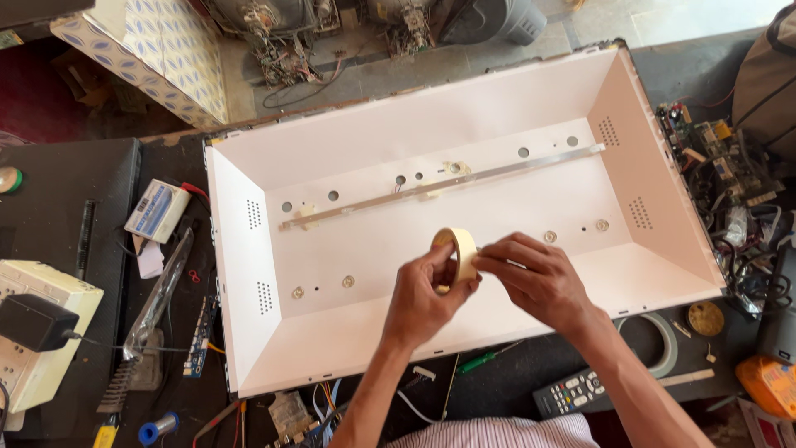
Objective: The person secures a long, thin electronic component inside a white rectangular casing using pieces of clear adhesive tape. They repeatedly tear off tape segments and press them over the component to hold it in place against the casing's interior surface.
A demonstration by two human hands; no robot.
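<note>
A small roll of cream masking tape (461, 251) is held upright over the middle of a large white tray-shaped panel housing (249, 249). My left hand (423, 294) grips the roll from below and behind. My right hand (535, 278) pinches the roll's edge with its fingertips, from the right. A long thin metal strip (497, 174) runs across the housing's floor, fixed with bits of tape, just beyond my hands.
On the dark bench: a white box (156, 211) and a power strip with a black adapter (33, 323) at left, a green screwdriver (485, 359), a remote control (572, 392), a grey tape roll (663, 340), circuit boards (721, 158) at right.
</note>
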